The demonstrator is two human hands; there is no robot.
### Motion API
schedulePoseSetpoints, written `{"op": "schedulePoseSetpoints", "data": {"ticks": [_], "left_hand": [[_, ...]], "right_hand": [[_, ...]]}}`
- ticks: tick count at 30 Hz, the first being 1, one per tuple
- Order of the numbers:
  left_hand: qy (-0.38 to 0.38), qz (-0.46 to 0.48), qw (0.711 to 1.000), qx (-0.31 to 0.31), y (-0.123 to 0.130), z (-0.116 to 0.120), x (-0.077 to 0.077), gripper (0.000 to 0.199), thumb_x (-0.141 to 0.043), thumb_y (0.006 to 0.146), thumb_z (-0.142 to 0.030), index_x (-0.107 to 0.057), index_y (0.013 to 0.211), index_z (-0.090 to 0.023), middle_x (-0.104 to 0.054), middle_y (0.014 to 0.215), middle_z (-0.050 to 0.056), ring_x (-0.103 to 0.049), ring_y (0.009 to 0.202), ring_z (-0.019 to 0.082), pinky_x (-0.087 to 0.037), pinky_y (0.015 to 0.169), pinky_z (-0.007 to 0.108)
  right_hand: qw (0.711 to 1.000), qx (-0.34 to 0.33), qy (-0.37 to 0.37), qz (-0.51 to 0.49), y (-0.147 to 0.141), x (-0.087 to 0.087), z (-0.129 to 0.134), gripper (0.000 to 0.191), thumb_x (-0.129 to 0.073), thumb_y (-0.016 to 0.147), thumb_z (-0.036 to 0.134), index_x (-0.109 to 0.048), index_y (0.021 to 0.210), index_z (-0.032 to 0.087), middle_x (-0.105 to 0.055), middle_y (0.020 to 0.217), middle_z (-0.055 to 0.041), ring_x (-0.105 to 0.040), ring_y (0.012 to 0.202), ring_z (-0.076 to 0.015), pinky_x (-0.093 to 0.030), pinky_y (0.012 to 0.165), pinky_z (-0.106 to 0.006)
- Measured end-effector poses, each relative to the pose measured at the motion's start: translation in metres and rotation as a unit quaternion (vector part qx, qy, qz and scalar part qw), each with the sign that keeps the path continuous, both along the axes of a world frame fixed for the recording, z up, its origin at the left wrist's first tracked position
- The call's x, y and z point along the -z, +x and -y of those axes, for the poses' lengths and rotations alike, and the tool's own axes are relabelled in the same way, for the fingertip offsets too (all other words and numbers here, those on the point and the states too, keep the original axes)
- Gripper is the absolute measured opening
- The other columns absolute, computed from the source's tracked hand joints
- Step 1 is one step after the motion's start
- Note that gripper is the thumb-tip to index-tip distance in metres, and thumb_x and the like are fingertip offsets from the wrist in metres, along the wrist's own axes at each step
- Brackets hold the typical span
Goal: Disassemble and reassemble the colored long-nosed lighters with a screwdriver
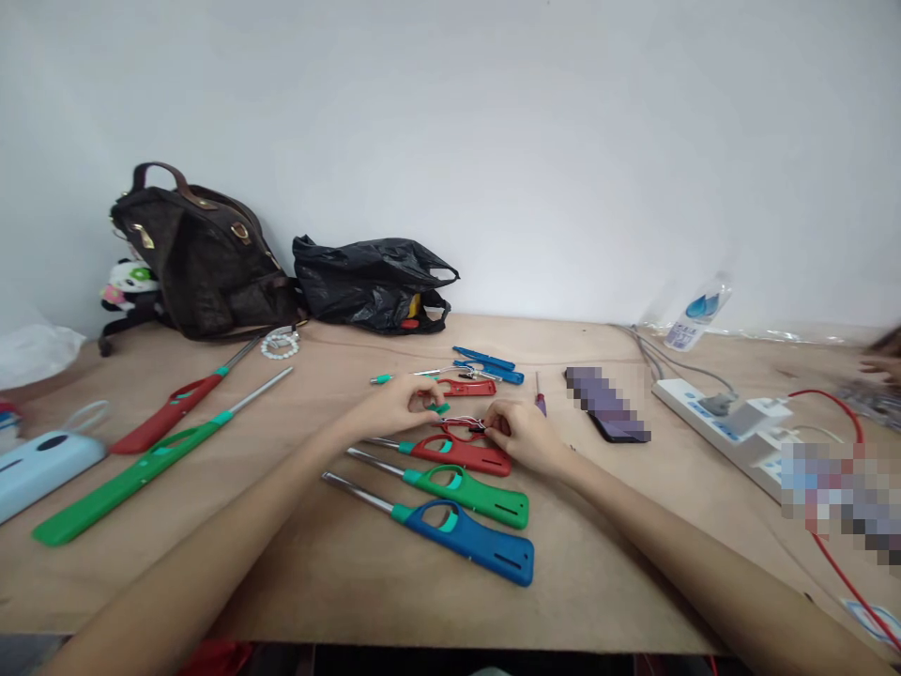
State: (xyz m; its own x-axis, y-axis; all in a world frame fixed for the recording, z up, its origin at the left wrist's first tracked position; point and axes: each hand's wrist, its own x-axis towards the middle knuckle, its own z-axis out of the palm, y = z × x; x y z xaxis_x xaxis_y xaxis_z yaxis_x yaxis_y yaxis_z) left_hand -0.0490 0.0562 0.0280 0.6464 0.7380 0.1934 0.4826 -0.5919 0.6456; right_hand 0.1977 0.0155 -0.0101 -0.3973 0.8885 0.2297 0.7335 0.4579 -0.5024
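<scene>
My left hand (404,404) is closed in a pinch on a small green plastic piece (440,409). My right hand (525,434) pinches the end of some thin wires (461,422) with a small dark part, over an opened red lighter shell. Just below lie a red utility lighter (461,454), a green utility lighter (485,496) and a blue utility lighter (479,545), side by side with metal tubes pointing left. Behind the hands are a red half shell (473,388) and blue shell pieces (485,362). A screwdriver (541,402) lies beyond my right hand.
At left are another red lighter (169,409), a long green lighter (133,469) and a light-blue device (53,468). A dark backpack (211,268) and black plastic bag (366,286) stand at the wall. Right: a phone (619,422), power strip (704,413), water bottle (698,312) and another person's hand (883,366).
</scene>
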Motion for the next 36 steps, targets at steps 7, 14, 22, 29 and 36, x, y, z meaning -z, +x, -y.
{"op": "schedulePoseSetpoints", "data": {"ticks": [7, 14, 22, 29, 36], "left_hand": [[-0.163, 0.145, 0.975, 0.038, 0.02, 0.007, 0.008, 0.035, -0.074, 0.07, -0.032, -0.06, 0.097, -0.015, -0.064, 0.086, 0.003, -0.061, 0.078, 0.015, -0.049, 0.069, 0.025], [-0.165, 0.168, 0.971, 0.052, 0.02, 0.003, 0.02, 0.025, -0.079, 0.066, -0.031, -0.062, 0.071, -0.012, -0.065, 0.091, 0.006, -0.064, 0.082, 0.016, -0.051, 0.075, 0.029], [-0.167, 0.173, 0.969, 0.053, 0.025, 0.007, 0.024, 0.028, -0.078, 0.067, -0.03, -0.057, 0.067, -0.012, -0.067, 0.094, 0.009, -0.066, 0.083, 0.018, -0.052, 0.075, 0.03], [-0.176, 0.151, 0.972, 0.028, 0.03, 0.013, 0.019, 0.033, -0.065, 0.081, -0.042, -0.056, 0.097, -0.015, -0.062, 0.07, 0.0, -0.059, 0.058, 0.012, -0.048, 0.054, 0.023], [-0.061, 0.046, 0.997, -0.012, 0.034, 0.023, 0.018, 0.027, -0.037, 0.095, -0.03, -0.059, 0.093, -0.015, -0.045, 0.059, -0.004, -0.046, 0.053, 0.011, -0.036, 0.051, 0.021]], "right_hand": [[1.0, -0.007, 0.01, 0.0, 0.001, 0.003, -0.002, 0.014, -0.057, 0.076, 0.003, -0.058, 0.074, 0.016, -0.064, 0.074, -0.0028, -0.055, 0.066, -0.0133, -0.036, 0.059, -0.023], [1.0, -0.014, 0.015, 0.009, 0.002, 0.004, -0.004, 0.013, -0.057, 0.076, 0.004, -0.057, 0.074, 0.017, -0.064, 0.075, -0.0027, -0.055, 0.069, -0.0141, -0.036, 0.061, -0.024], [1.0, -0.014, 0.02, 0.015, 0.002, 0.003, -0.003, 0.013, -0.058, 0.075, 0.004, -0.057, 0.074, 0.017, -0.064, 0.075, -0.0031, -0.054, 0.068, -0.0144, -0.036, 0.061, -0.024], [1.0, -0.016, 0.014, 0.011, 0.001, 0.003, -0.002, 0.013, -0.056, 0.076, 0.004, -0.058, 0.075, 0.016, -0.065, 0.076, -0.0036, -0.055, 0.069, -0.0147, -0.036, 0.062, -0.024], [1.0, -0.016, 0.019, 0.011, 0.0, 0.0, -0.001, 0.013, -0.056, 0.076, 0.003, -0.057, 0.074, 0.017, -0.063, 0.075, -0.0029, -0.054, 0.069, -0.0143, -0.036, 0.062, -0.024]]}}
